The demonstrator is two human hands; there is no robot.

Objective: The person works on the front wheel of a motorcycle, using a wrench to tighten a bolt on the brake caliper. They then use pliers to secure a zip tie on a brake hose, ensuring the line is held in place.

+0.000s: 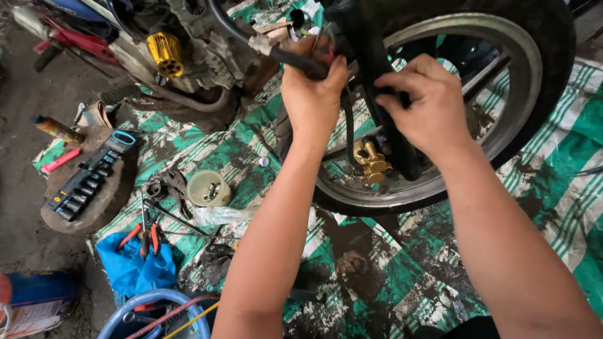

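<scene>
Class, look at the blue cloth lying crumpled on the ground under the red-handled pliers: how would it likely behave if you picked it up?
The blue cloth is rumpled in soft folds, so it would probably hang limp. It looks thin, so likely light. The red-handled pliers resting on it would probably slide off.

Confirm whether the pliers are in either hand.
No: the pliers lie on the blue cloth, while both hands grip the fork by the wheel.

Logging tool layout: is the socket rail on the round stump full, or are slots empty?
Cannot tell for sure. The socket rail lies flat on the stump with sockets along most of it; the blue-handled far end looks bare.
</scene>
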